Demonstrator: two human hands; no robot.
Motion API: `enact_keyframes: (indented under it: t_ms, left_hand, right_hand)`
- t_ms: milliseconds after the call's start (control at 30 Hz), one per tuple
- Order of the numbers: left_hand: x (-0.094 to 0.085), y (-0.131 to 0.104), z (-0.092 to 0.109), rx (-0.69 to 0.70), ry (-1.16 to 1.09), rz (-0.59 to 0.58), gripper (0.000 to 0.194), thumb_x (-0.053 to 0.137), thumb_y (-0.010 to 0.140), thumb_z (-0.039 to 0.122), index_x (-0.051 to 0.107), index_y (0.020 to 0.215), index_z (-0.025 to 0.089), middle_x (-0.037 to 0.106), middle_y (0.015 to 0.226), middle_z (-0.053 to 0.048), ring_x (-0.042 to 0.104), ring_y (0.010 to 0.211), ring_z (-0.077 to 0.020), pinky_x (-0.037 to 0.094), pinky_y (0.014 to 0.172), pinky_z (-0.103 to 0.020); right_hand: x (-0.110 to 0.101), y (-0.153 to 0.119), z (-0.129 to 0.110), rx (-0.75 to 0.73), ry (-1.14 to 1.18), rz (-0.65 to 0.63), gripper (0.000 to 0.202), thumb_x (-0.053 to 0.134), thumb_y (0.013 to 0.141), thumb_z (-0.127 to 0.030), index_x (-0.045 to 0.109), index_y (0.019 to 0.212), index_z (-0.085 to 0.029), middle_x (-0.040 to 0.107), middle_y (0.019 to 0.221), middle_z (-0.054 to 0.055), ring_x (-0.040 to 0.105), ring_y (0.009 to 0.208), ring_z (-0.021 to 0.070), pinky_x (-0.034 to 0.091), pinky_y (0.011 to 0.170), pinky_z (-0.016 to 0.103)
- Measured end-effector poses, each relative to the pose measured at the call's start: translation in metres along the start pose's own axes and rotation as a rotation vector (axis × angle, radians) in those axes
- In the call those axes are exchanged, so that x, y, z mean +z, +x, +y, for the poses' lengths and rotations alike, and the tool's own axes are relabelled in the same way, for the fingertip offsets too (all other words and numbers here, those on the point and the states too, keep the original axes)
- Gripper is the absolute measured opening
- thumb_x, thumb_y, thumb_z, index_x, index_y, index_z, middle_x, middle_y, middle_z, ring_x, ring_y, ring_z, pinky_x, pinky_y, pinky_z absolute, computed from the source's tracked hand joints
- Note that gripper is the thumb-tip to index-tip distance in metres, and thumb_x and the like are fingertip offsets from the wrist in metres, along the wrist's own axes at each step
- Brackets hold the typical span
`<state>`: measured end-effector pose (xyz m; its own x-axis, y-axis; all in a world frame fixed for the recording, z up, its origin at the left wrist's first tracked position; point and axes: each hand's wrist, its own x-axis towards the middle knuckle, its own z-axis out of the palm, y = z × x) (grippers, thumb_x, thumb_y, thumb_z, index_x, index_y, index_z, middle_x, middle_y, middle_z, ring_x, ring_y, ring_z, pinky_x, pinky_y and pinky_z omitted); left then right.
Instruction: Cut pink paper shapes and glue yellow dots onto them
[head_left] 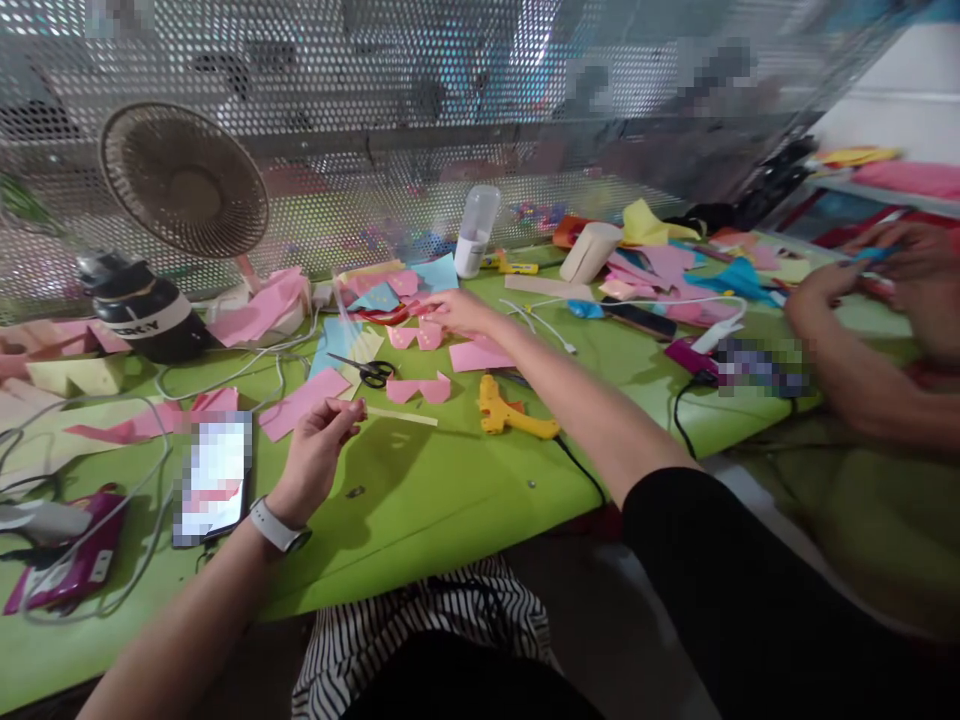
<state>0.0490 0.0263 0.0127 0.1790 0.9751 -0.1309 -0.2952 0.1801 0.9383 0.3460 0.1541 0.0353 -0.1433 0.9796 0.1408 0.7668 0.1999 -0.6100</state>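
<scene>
Left hand: fingers pinched together at pale strip, near side of scissors; hold unclear. Right hand: fingers at starred pink cutout, beyond scissors; grip unclear. Plain pink cutout, glue gun: right of scissors, on counter.

The pale band on the black bottle seems to read "ERGY", though it is blurred.

A fan stands beside a black bottle.
</scene>
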Motion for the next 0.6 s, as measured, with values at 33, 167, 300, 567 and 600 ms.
enact_keyframes:
  t_ms: [33,167,300,567,600]
  left_hand:
    - [0.000,0.000,0.000,0.004,-0.001,0.004,0.042,0.096,0.052,0.043,0.068,0.068,0.016,0.068,0.073,0.001,0.059,0.071,-0.0075,0.046,0.067,-0.017]
    - [0.000,-0.001,-0.004,0.028,-0.007,0.012,0.041,0.096,0.053,0.042,0.068,0.070,0.017,0.068,0.076,0.001,0.058,0.069,-0.0065,0.046,0.067,-0.017]
    - [0.000,-0.002,-0.009,0.055,0.008,0.014,0.038,0.094,0.059,0.041,0.068,0.072,0.017,0.068,0.076,0.001,0.058,0.070,-0.0066,0.047,0.068,-0.017]
    - [0.009,-0.013,-0.006,0.057,0.069,0.005,0.041,0.093,0.057,0.044,0.067,0.070,0.017,0.067,0.073,0.001,0.060,0.072,-0.0086,0.046,0.068,-0.019]
    - [0.009,-0.015,-0.005,0.053,0.084,-0.002,0.040,0.093,0.058,0.044,0.067,0.071,0.017,0.067,0.074,0.001,0.060,0.072,-0.0088,0.046,0.068,-0.019]
  right_hand:
    - [-0.001,-0.011,-0.007,0.001,0.078,0.049,0.030,0.062,0.091,-0.019,0.075,0.118,-0.013,0.076,0.115,0.009,0.066,0.083,0.0143,0.049,0.072,0.023]
    - [0.005,-0.074,-0.047,0.012,0.367,-0.218,0.033,0.064,0.094,-0.042,0.076,0.111,-0.017,0.076,0.110,0.010,0.057,0.058,0.0092,0.047,0.050,0.023]
    - [0.024,-0.134,-0.073,0.043,0.504,-0.446,0.040,0.070,0.086,-0.055,0.077,0.096,-0.017,0.076,0.102,0.010,0.055,0.055,0.0079,0.044,0.043,0.022]
    - [0.045,-0.157,-0.059,0.100,0.683,-0.229,0.024,0.070,0.088,-0.041,0.068,0.083,-0.017,0.069,0.073,0.001,0.046,0.044,0.0043,0.039,0.040,0.020]
    - [0.044,-0.158,-0.058,0.097,0.696,-0.205,0.023,0.070,0.088,-0.039,0.067,0.083,-0.017,0.068,0.072,0.000,0.045,0.043,0.0042,0.038,0.040,0.021]
